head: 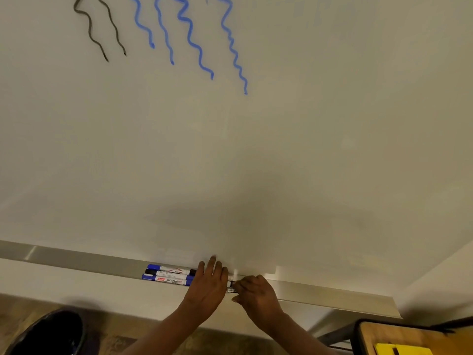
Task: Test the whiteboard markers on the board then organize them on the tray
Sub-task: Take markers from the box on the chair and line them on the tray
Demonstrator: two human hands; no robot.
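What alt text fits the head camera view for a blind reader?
Two hands handle whiteboard markers on the tray under a whiteboard: the left hand lies flat over them, the right hand pinches a marker beside it. Two black squiggles and four blue squiggles mark the board.

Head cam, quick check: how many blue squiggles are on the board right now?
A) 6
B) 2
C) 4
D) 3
C: four separate blue wavy lines run down the whiteboard, to the right of the two black lines.
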